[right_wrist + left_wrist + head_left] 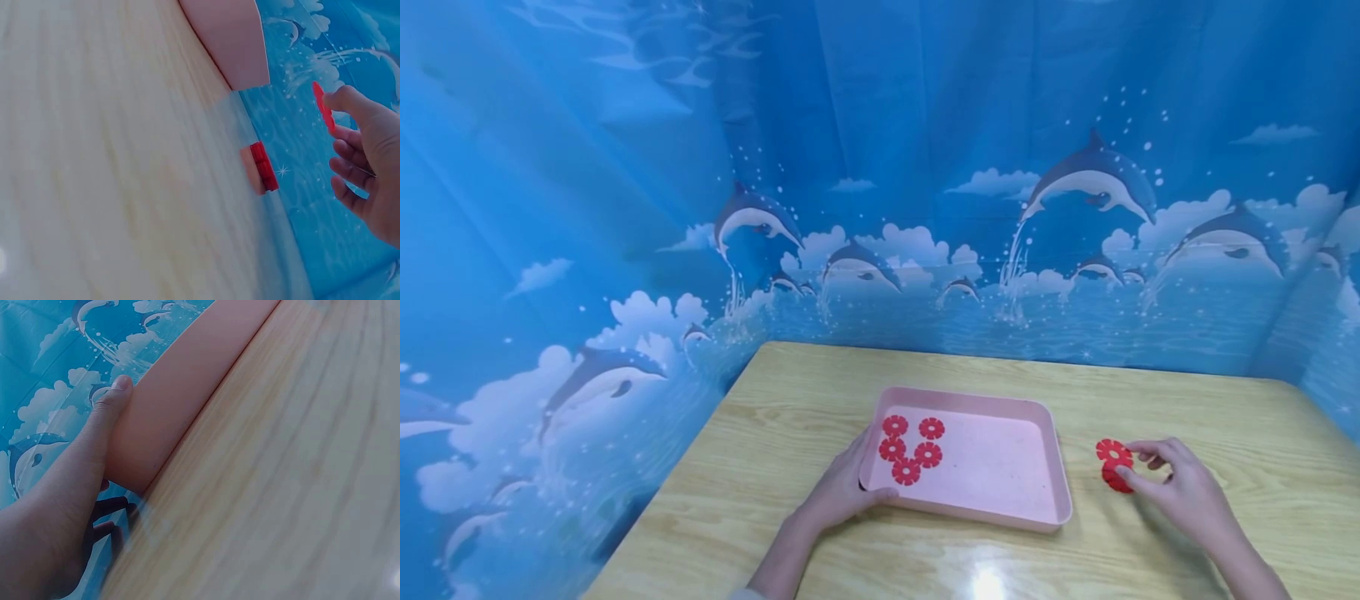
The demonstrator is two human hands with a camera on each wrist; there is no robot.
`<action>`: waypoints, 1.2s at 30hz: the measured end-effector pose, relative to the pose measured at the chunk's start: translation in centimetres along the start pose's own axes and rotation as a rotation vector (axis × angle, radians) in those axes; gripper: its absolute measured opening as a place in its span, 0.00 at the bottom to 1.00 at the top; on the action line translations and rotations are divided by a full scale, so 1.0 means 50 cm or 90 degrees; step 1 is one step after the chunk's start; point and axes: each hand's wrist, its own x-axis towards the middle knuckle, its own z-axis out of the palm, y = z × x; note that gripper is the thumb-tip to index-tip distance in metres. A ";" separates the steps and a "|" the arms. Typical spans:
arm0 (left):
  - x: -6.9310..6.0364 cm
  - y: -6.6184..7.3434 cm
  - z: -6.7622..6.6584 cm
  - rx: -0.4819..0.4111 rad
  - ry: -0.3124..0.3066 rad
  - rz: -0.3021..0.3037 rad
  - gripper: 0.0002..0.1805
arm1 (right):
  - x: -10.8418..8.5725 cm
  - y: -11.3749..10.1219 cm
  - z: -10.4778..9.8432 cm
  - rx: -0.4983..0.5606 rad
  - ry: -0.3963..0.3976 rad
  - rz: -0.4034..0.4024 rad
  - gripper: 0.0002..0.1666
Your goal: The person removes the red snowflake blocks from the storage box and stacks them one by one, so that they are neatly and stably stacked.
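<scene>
A shallow pink tray [1000, 517] lies on the table, with several red notched discs [906, 471] grouped flat at its left side. My left hand [838, 492] holds the tray's near left corner. In the left wrist view its thumb [120, 384] lies at the rim, with other fingers lower down by the corner. To the right of the tray, my right hand [1183, 492] pinches one red notched disc [1114, 453] between thumb and index finger. In the right wrist view this disc [323, 106] is raised, seen nearly edge-on. Below it a small red disc stack [264, 166] sits on the table.
The light wood-grain table [820, 375] bears the tray and the stack. A blue curtain [925, 150] printed with dolphins and clouds hangs behind the table and along its left side. A light glare spot shows at the table's near side.
</scene>
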 end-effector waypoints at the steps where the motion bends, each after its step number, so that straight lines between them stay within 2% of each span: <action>1: 0.000 0.000 0.000 -0.002 -0.001 0.000 0.57 | -0.003 0.005 0.000 -0.004 -0.002 0.007 0.19; 14: 0.001 0.002 0.000 -0.021 -0.003 -0.008 0.57 | -0.022 0.058 0.023 -0.049 -0.009 0.067 0.21; 26: -0.002 0.001 0.000 -0.002 -0.001 -0.006 0.57 | -0.034 0.084 0.039 -0.028 0.000 0.055 0.18; 36: 0.000 0.000 0.000 0.000 -0.005 -0.003 0.57 | -0.035 0.088 0.043 -0.023 0.003 0.048 0.18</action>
